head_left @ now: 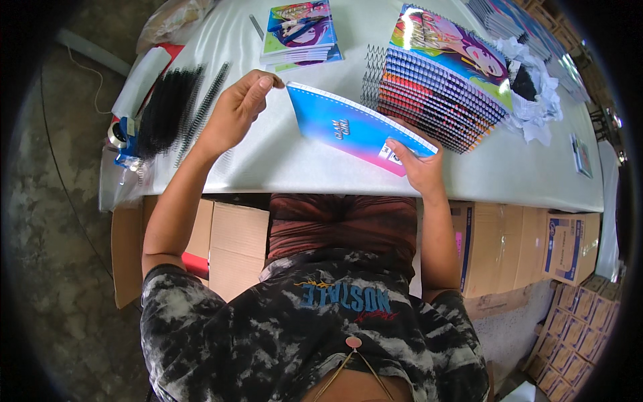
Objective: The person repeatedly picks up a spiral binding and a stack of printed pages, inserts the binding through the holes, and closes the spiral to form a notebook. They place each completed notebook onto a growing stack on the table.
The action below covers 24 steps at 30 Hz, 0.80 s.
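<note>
My right hand (423, 166) grips a thin booklet (348, 124) by its right end, thumb on the cover and fingers behind. The cover fades from blue to pink, and a row of punched holes runs along its upper edge. By the booklet's upper left corner, my left hand (238, 110) is closed in a pinch. A small dark bit shows at its fingertips, too small to make out. Black spiral binding coils (167, 110) lie in a bundle left of my left hand. Beyond my right hand stands a pile of spiral-bound notebooks (445, 94) with colourful illustrated covers.
A short stack of booklets (300, 47) sits at the far middle of the white-covered table (261, 171), a dark blue tool on top. Crumpled white wrapping (536, 100) lies right of the notebook pile. Cardboard boxes (506, 248) stand below the table's near edge.
</note>
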Available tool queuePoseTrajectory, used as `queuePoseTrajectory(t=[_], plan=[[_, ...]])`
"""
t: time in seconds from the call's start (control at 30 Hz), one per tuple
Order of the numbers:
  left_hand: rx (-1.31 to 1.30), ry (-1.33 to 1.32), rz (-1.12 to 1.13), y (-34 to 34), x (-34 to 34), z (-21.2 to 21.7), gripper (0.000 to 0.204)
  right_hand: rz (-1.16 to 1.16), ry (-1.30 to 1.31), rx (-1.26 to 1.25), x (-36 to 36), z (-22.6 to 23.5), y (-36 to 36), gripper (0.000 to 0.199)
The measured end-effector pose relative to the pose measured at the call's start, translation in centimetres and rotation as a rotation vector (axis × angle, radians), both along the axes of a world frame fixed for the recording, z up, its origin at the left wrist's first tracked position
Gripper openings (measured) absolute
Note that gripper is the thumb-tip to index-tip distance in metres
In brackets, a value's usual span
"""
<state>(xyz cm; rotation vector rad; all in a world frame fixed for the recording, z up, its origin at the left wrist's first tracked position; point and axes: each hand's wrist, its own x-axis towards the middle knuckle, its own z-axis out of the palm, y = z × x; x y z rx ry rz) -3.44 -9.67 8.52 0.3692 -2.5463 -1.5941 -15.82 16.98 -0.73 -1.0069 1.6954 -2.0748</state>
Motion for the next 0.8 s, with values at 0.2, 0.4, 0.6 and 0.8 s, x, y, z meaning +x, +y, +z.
queuePoseTrajectory(t=[0.2, 0.4, 0.6, 0.8], plan=[[-0.116, 0.064, -0.005, -0.2, 0.4, -1.9, 0.036, 0.012, -0.001, 0.004, 0.6, 0.3, 0.2, 0.029], [0.195, -0.014, -0.005, -0.9, -0.2, -1.0, 0.022, 0.096, 0.133, -0.011, -0.2, 1.2, 0.0, 0.025], [-0.405, 0.112, -0.155, -1.4, -0.6, 2.3, 0.023, 0.081, -0.048, 0.013, -0.1, 0.5, 0.1, 0.023], [-0.788, 0.063, -0.245, -0.4, -1.0, 3.8, 0.024, 0.008, 0.084, 0.111, 0.3, -0.8, 0.0, 0.023]])
